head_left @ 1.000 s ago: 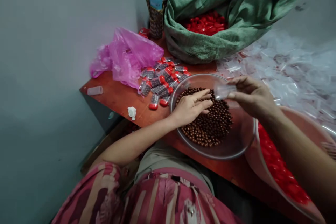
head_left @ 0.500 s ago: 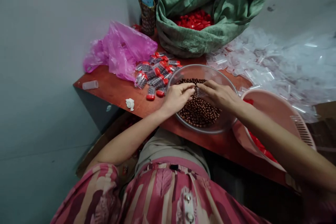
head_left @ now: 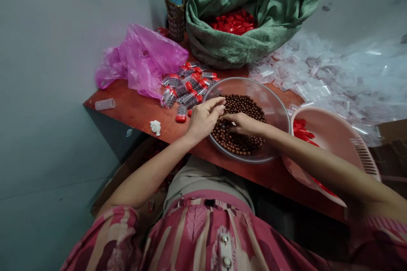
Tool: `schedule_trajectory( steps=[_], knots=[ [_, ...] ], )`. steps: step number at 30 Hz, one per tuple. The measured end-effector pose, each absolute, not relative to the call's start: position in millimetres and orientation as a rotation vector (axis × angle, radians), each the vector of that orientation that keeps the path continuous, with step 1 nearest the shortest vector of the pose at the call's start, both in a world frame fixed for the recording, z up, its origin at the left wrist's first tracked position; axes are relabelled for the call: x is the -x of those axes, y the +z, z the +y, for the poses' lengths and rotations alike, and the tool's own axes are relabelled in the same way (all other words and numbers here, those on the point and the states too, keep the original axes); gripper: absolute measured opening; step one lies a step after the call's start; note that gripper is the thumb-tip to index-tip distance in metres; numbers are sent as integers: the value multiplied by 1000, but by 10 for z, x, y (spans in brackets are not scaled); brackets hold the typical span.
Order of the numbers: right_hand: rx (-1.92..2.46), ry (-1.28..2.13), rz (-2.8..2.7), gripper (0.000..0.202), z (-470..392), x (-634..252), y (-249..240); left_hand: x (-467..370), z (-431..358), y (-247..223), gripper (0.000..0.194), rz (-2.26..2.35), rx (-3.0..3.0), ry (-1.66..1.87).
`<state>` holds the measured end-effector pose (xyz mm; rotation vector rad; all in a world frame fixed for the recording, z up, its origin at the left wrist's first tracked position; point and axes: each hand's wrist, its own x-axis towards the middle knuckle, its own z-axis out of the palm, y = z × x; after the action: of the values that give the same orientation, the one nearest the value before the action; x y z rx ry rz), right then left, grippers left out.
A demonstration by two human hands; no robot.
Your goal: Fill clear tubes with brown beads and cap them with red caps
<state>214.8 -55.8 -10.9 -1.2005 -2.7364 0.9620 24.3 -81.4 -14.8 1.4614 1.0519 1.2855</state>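
A clear round bowl (head_left: 276, 99) holds a heap of brown beads (head_left: 246, 108). Over its left rim my left hand (head_left: 203, 119) is closed, thumb and fingers drawn together; whatever is in them is hidden. My right hand (head_left: 244, 124) reaches in from the right, its curled fingertips down among the beads close to the left hand. What those fingers grip, if anything, I cannot make out. Left of the bowl lie several small clear bottles with red caps (head_left: 184, 89), filled with dark beads.
Behind the bowl stands a green sack (head_left: 229, 53) with red caps (head_left: 235, 22) inside. Clear empty tubes (head_left: 321, 80) are heaped at right, beside a pink basket (head_left: 337, 142) holding red pieces. A pink plastic bag (head_left: 143, 61), a single tube (head_left: 105, 104) and crumpled tissue (head_left: 155, 127) lie left.
My right hand has come down and left into the beads, its fingers now curled. My left hand has shifted slightly left, away from the middle of the bowl.
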Motion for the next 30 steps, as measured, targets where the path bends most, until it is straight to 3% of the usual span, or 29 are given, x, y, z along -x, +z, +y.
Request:
schedule_trajectory(
  steps=[4,9,17,23,26,30],
  knots=[
    [1209,1472,-2076,46,-586,-2378,-10,-251,-823,-38,34,1110,-1589,1272],
    [1073,1636,-1607,39,-749,-2447,157,-358,-836,117,49,1102,-1740,938],
    [1127,1487,-1336,41,-964,-2408,168,-571,-859,70,49,951,-1521,1067],
    [1136,1324,-1476,43,-989,-2527,142,-580,-898,137,27,979,-1739,1122],
    [1150,1254,-1559,42,-1002,-2711,227,-573,-863,100,27,945,-1730,1095],
    [1112,903,-1864,30,-1060,-2862,455,-621,-825,46,30,814,-1694,1032]
  ],
)
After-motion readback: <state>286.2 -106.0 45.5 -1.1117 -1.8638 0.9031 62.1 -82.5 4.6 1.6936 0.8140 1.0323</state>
